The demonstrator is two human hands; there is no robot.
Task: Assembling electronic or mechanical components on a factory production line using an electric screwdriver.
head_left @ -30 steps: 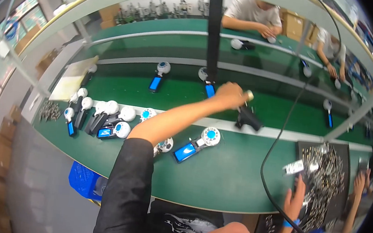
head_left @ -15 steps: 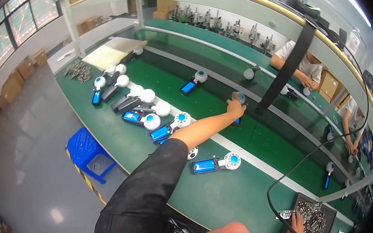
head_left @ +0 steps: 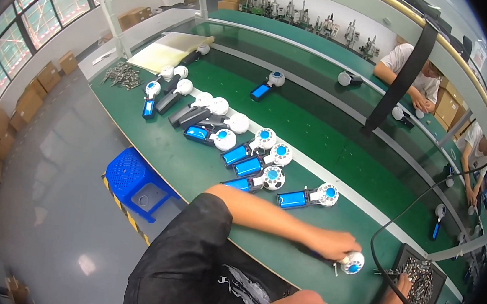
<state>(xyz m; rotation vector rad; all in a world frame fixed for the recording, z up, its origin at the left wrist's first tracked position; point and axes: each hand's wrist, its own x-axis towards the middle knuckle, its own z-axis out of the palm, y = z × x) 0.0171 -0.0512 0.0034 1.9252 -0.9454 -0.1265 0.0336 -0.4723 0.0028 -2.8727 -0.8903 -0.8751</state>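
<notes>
My left hand [head_left: 337,245] is closed around a handheld device with a round white head [head_left: 353,263] and a blue disc at its centre, low over the bench. The hand hides most of its handle. My right hand [head_left: 400,290], partly cut off by my shoulder and hair, rests at a dark tray [head_left: 404,252] of small metal parts [head_left: 420,280]. Its fingers look drawn together; what they hold, if anything, is hidden. A slim metal strip [head_left: 384,272] lies just beside them. Left of my left hand lies a similar device with a blue battery [head_left: 293,199].
Several more such devices [head_left: 218,106] lie in a row along the green bench [head_left: 168,138]. A conveyor belt [head_left: 316,136] runs behind, carrying another device [head_left: 268,86]. A black cable [head_left: 378,237] hangs near the tray. Co-workers [head_left: 411,80] sit opposite. A blue stool [head_left: 134,176] stands below.
My left hand has come back from the conveyor to the near bench, bringing a device with it. My right hand stays at the tray. The whole view has shifted slightly.
</notes>
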